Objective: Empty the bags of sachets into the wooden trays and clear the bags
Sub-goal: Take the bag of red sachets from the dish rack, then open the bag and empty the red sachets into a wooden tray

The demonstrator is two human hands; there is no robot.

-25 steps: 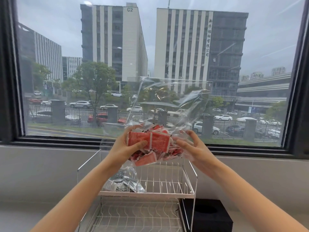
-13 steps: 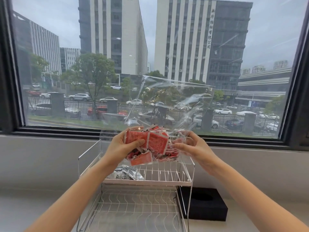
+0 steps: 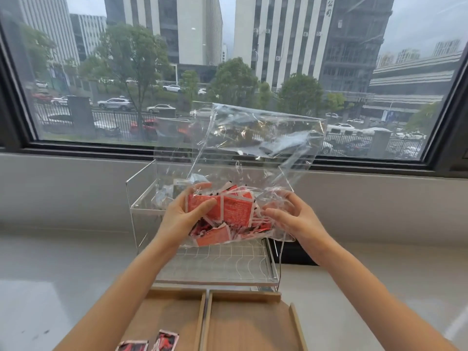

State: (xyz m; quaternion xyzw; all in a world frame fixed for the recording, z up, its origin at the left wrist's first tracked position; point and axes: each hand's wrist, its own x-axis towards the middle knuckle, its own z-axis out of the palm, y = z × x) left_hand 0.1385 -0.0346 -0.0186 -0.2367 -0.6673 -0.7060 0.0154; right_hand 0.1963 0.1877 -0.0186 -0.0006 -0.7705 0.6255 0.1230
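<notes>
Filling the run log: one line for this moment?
left hand grips bag of red sachets | right hand holds bag | above wooden trays

Wide window with dark frame spans upper half of frame; overcast daylight, tall buildings, trees, railing fence and parked cars outside. Pale grey wall runs below the sill across mid-frame. White glossy table fills lower left and lower right, reflecting window light.
</notes>
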